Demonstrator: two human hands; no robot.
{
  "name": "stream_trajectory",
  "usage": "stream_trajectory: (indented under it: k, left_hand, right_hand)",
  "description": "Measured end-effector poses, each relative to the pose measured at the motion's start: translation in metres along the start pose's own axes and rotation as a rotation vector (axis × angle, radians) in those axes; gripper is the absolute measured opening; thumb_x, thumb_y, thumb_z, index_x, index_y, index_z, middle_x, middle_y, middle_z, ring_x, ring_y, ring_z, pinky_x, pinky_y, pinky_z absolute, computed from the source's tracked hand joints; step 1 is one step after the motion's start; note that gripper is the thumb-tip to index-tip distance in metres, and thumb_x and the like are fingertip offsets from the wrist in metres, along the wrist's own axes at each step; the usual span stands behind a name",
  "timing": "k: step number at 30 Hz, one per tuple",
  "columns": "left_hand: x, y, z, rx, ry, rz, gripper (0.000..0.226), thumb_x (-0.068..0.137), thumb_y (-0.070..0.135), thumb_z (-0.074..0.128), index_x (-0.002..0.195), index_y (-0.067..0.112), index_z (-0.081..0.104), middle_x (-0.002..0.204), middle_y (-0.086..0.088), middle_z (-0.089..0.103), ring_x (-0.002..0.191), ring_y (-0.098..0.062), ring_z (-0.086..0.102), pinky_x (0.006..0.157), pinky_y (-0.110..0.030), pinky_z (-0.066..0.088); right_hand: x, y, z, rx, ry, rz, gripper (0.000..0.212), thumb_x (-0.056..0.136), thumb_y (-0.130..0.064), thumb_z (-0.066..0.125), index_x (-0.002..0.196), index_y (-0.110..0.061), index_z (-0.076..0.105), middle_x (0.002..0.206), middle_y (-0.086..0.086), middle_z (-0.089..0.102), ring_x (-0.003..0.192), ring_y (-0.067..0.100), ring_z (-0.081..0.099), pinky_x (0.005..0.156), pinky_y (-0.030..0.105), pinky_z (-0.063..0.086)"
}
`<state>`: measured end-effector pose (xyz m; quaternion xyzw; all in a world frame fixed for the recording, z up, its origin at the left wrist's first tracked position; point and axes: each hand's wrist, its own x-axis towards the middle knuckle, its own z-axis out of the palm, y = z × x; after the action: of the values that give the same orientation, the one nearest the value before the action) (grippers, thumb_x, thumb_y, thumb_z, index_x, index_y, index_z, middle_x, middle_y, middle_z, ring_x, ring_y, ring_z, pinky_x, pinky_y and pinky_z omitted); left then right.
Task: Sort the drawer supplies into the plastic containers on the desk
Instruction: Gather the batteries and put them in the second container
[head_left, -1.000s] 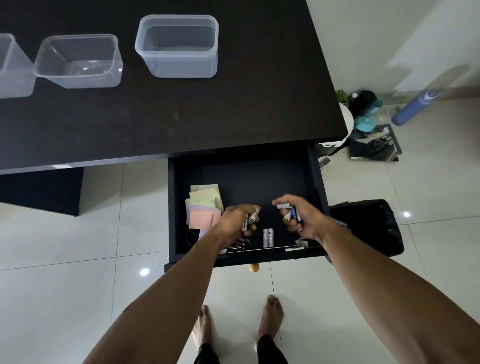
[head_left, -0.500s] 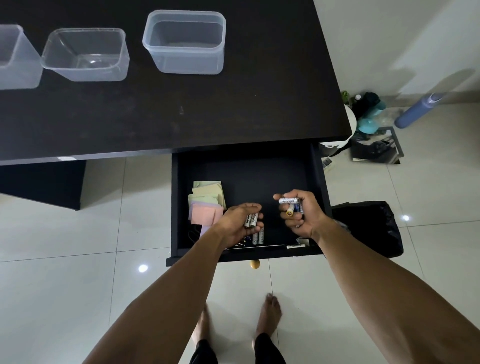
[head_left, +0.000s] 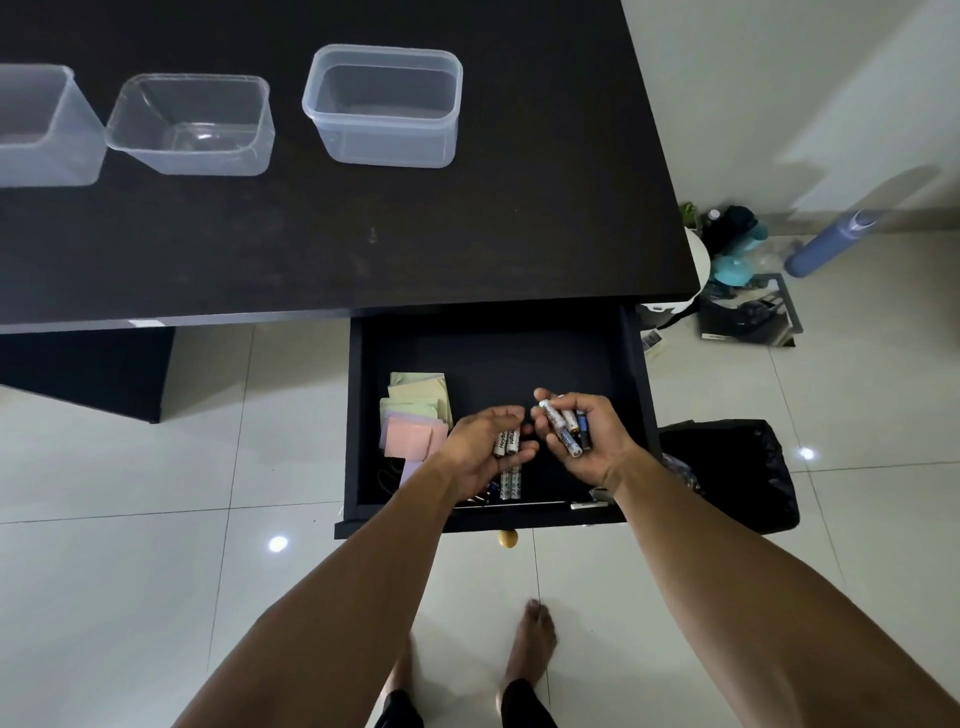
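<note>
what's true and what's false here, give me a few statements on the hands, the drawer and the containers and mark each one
1. The left hand holds two batteries. True.
2. The right hand is empty. False: it grips a bunch of batteries.
3. Loose batteries lie in the drawer. True.
4. The rightmost container already holds supplies. False: it looks empty.
5. The sticky notes sit on the desk. False: they lie in the left part of the drawer.
</note>
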<state>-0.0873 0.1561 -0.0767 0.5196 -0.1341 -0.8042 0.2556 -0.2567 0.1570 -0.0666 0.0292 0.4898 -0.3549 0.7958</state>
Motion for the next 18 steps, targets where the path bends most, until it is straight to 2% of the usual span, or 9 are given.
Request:
stream_trajectory:
  k: [3, 7, 12, 14, 18]
  left_hand:
    - [-0.005, 0.005, -0.004, -0.014, -0.03, 0.04, 0.021, 0.1, 0.006, 0.052, 0.116, 0.006, 0.065, 0.103, -0.014, 0.073, 0.089, -0.024, 0.073, 0.076, -0.03, 0.061]
    - [-0.013, 0.012, -0.008, 0.005, 0.035, 0.074, 0.023, 0.098, 0.004, 0.056, 0.12, 0.006, 0.062, 0.107, -0.017, 0.069, 0.09, -0.03, 0.073, 0.078, -0.032, 0.061]
    - [-0.042, 0.03, -0.007, 0.069, 0.072, 0.127, 0.02, 0.098, 0.002, 0.056, 0.116, 0.007, 0.062, 0.108, -0.019, 0.067, 0.089, -0.031, 0.073, 0.077, -0.033, 0.062]
    - [-0.06, 0.044, -0.006, 0.103, 0.087, 0.161, 0.019, 0.097, 0.002, 0.056, 0.114, 0.008, 0.063, 0.108, -0.019, 0.066, 0.089, -0.032, 0.072, 0.076, -0.034, 0.061]
    - [-0.102, 0.065, -0.01, 0.174, 0.125, 0.237, 0.02, 0.097, 0.003, 0.058, 0.115, 0.007, 0.063, 0.107, -0.019, 0.066, 0.084, -0.029, 0.073, 0.071, -0.032, 0.06]
  right_hand:
    - [-0.002, 0.0, 0.003, 0.008, 0.008, -0.029, 0.022, 0.092, -0.004, 0.05, 0.105, -0.004, 0.067, 0.101, 0.017, 0.074, 0.066, 0.018, 0.072, 0.052, 0.026, 0.06]
    - [-0.008, -0.003, 0.008, -0.092, 0.069, -0.092, 0.023, 0.096, -0.005, 0.052, 0.116, -0.004, 0.065, 0.106, 0.016, 0.073, 0.069, 0.015, 0.07, 0.056, 0.023, 0.059]
    - [-0.036, -0.013, 0.028, -0.398, 0.156, -0.111, 0.022, 0.096, -0.013, 0.062, 0.117, -0.006, 0.067, 0.108, 0.015, 0.075, 0.085, 0.021, 0.074, 0.061, 0.026, 0.059]
    - [-0.051, -0.018, 0.044, -0.524, 0.16, -0.119, 0.022, 0.095, -0.017, 0.065, 0.115, -0.007, 0.067, 0.106, 0.014, 0.076, 0.085, 0.021, 0.074, 0.058, 0.025, 0.056]
    - [-0.077, -0.021, 0.084, -0.701, 0.159, -0.132, 0.019, 0.095, -0.016, 0.065, 0.112, -0.006, 0.067, 0.103, 0.015, 0.076, 0.073, 0.018, 0.072, 0.046, 0.02, 0.045]
